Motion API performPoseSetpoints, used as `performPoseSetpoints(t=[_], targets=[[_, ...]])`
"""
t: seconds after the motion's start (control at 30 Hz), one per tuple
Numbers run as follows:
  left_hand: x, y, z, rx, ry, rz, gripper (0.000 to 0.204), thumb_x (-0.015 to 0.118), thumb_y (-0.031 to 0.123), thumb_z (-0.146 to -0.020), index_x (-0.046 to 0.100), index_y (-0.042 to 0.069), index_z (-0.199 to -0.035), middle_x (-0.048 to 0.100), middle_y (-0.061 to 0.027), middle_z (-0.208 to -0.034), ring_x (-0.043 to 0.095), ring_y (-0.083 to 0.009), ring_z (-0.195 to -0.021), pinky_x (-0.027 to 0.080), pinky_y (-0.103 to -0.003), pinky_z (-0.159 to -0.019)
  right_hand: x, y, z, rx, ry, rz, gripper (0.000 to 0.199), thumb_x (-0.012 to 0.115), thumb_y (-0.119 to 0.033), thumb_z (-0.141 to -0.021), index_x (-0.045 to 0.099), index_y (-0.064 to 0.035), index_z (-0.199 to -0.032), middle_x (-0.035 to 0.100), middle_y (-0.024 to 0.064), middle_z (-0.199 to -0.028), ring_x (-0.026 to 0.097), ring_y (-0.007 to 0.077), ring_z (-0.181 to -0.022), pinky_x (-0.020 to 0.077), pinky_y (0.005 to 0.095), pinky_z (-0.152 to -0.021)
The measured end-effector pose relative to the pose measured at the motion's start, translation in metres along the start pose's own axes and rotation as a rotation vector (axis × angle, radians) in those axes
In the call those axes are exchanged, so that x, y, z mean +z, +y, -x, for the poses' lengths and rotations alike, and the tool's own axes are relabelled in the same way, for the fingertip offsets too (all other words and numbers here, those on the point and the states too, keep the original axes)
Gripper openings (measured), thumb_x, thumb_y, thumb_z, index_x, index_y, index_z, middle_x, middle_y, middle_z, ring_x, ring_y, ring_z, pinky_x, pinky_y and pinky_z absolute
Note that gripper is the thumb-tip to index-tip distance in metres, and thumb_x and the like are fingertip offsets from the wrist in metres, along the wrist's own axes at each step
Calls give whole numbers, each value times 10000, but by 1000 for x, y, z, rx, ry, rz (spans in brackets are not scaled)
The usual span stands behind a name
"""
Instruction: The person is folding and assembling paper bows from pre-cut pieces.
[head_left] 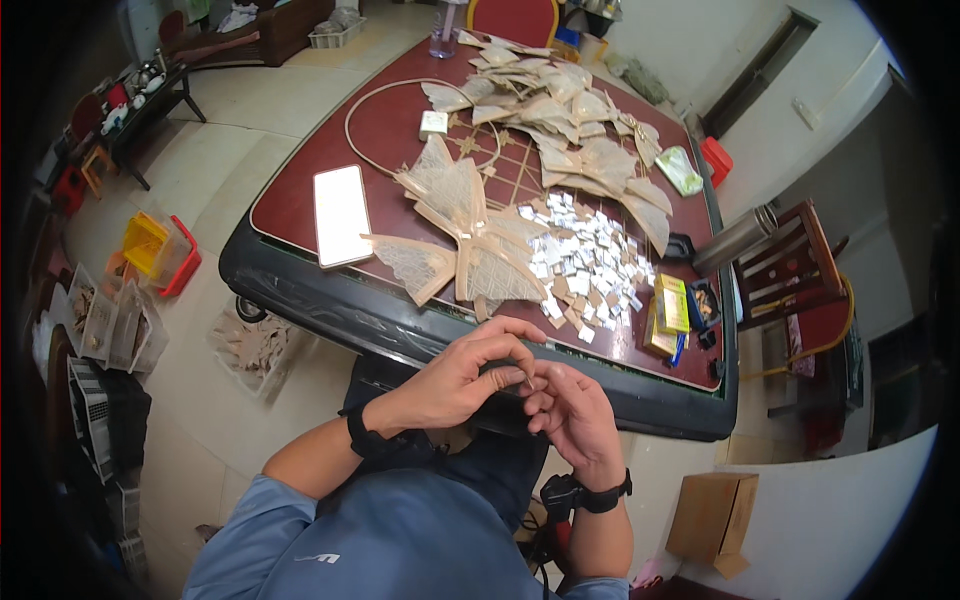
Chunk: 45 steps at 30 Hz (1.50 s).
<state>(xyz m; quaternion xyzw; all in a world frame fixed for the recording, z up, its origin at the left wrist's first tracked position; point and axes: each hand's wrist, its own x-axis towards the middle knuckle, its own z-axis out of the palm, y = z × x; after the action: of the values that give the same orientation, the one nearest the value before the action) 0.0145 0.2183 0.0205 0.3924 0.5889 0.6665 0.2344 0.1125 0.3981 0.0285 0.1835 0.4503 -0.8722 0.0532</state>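
Note:
Near the table's front edge, my left hand (470,375) and my right hand (572,408) meet fingertip to fingertip. The fingers of both are pinched together around something small and thin, too hidden to name. Just beyond them a beige lace garment piece (465,235), shaped like joined bra cups, lies spread on the dark red table (300,205). To its right is a loose heap of small white and brown squares (590,260). A white rectangular panel (342,215) lies to the left of the lace piece.
More beige lace pieces (560,110) pile up toward the far side. A thin hoop (352,130) and a small white block (433,123) lie beyond the panel. Yellow boxes (670,310) and a metal cylinder (735,240) are at the right. Plastic bins (150,250) stand on the floor left.

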Motion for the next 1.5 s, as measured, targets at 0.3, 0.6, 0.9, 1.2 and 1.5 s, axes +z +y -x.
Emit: performPoseSetpoints(t=[0.3, 0.6, 0.9, 1.2, 1.5], targets=[[-34, -1, 1, -65, 433, 183, 214, 554, 65, -963, 566, 0, -1166, 563, -101, -1271, 547, -152, -1148, 435, -318, -1000, 29, -23, -64, -373, 191, 488, 205, 675, -74, -879, 652, 40, -1047, 680, 80, -888, 655, 126, -782, 537, 250, -709], [-30, 4, 1, 54, 526, 359, 476, 674, 56, -890, 450, 7, -1308, 493, -95, -1340, 468, -183, -1250, 392, -340, -1067, 56, -17, -59, -19, -64, 183, 495, 532, -337, -996, 450, 28, -1320, 650, 91, -991, 654, 165, -826, 586, 318, -723], [-40, 1, 6, -22, 427, 132, 408, 698, 30, -863, 541, -3, -1238, 589, -63, -1210, 566, -141, -1108, 457, -295, -979, 41, -20, -63, -81, -128, 91, 185, 655, -59, -903, 638, 42, -1057, 667, 84, -868, 644, 144, -719, 579, 287, -660], [-36, -23, 0, -70, 559, 341, 400, 620, 53, -917, 477, -56, -1274, 538, -151, -1269, 492, -238, -1242, 451, -338, -1004, 32, -26, -113, -460, 214, 914, 537, 702, -33, -822, 484, 51, -1305, 564, 144, -1213, 633, 206, -938, 519, 305, -816], [-34, -29, 10, -207, 656, 604, 490, 590, 145, -963, 388, -57, -1361, 522, -153, -1300, 527, -221, -1208, 440, -313, -1008, 69, -25, -50, -506, 130, 617, 657, 652, 148, -770, 428, -1, -1369, 475, 99, -1267, 562, 164, -1005, 528, 270, -837]])
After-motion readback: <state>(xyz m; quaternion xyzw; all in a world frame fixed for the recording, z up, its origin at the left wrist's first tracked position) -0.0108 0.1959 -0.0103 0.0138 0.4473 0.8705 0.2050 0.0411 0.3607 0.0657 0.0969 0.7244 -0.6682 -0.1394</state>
